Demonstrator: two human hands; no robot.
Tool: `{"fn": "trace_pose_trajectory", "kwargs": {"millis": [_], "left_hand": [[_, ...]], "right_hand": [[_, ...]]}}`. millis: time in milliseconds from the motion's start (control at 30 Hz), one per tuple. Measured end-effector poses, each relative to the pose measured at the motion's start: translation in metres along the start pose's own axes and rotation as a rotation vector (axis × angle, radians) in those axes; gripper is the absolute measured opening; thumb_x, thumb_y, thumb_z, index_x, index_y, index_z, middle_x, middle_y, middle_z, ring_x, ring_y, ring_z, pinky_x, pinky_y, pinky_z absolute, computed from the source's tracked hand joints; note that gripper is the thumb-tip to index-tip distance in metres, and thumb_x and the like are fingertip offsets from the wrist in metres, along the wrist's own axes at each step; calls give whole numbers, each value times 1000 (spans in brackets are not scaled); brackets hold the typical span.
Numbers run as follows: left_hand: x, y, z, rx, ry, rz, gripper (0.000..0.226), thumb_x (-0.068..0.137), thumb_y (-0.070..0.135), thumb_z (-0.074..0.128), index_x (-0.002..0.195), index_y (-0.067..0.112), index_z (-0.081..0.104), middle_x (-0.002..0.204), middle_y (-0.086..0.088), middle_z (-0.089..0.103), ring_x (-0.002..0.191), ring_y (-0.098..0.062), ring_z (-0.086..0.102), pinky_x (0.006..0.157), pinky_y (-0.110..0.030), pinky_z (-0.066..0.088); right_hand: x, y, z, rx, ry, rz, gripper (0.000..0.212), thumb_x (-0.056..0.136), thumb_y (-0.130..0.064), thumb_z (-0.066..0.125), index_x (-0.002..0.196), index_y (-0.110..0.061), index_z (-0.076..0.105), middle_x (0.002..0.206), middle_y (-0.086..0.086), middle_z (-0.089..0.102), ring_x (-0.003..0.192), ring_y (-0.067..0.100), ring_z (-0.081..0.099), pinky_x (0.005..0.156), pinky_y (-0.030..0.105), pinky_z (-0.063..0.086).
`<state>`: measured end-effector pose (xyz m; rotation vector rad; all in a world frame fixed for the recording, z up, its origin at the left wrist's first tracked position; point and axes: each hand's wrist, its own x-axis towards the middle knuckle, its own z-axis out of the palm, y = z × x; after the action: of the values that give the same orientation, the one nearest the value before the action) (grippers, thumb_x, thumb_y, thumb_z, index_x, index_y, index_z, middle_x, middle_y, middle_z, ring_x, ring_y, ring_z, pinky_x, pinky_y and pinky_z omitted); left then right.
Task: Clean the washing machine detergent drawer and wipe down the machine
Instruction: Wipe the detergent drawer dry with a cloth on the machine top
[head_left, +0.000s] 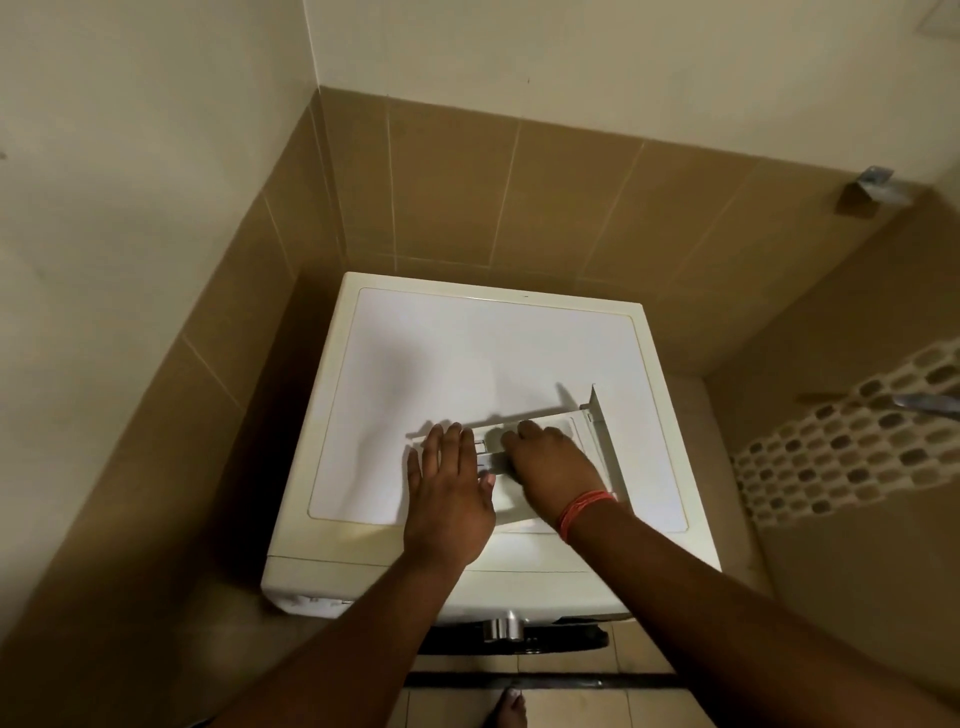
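A white washing machine (467, 353) stands in a tiled corner, seen from above. The detergent drawer (587, 436), pulled out of the machine, lies flat on the machine's top near the front right. My left hand (447, 493) rests on the drawer's left end with its fingers straight and spread. My right hand (550, 467) lies over the drawer's middle with its fingers curled down into the compartments; whether it grips a part there is hidden. An orange band circles my right wrist.
Brown tiled walls close in the machine behind and on the left. The machine's silver dial (501, 629) shows at its front edge. A patterned mosaic strip (841, 447) and a metal fitting (930, 402) are on the right wall. My foot (506, 709) stands on the floor below.
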<state>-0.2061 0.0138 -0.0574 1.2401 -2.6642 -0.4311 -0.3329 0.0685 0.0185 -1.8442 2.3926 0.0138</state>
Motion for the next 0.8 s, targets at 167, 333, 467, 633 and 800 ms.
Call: {"fn": "trace_pose_trajectory", "kwargs": {"millis": [167, 333, 467, 633, 800], "left_hand": [[0, 1, -3, -36, -5, 12, 66, 89, 27, 40, 151, 9, 31, 159, -9, 31, 151, -28, 14, 119, -54, 21], [0, 0, -3, 22, -16, 27, 65, 96, 41, 28, 154, 13, 27, 161, -6, 27, 152, -26, 13, 120, -57, 14], [-2, 3, -3, 20, -6, 34, 63, 97, 42, 40, 153, 14, 30, 159, -5, 31, 150, -26, 20, 118, -59, 18], [0, 6, -1, 22, -17, 29, 65, 94, 40, 46, 151, 12, 33, 157, -7, 34, 148, -27, 22, 118, -59, 19], [0, 7, 0, -13, -5, 32, 67, 85, 29, 54, 147, 11, 37, 155, -9, 38, 149, -28, 22, 117, -56, 24]], "right_hand": [[15, -23, 8, 212, 70, -11, 19, 66, 3, 70, 82, -8, 66, 70, 11, 58, 59, 32, 59, 53, 27, 38], [8, 19, 3, 130, 60, -31, 18, 70, -1, 68, 86, -8, 63, 82, 14, 59, 72, 38, 60, 59, 39, 50], [-3, 53, -8, -17, 0, 10, 16, 77, -6, 67, 92, -11, 63, 89, 11, 60, 81, 35, 61, 63, 40, 54], [6, 18, 6, 61, 4, -58, 25, 68, 3, 66, 90, -7, 67, 80, 16, 61, 69, 38, 61, 58, 39, 50], [14, -10, 12, 153, 69, -119, 34, 65, 0, 70, 97, -12, 66, 75, 8, 61, 66, 30, 60, 58, 31, 46]]}}
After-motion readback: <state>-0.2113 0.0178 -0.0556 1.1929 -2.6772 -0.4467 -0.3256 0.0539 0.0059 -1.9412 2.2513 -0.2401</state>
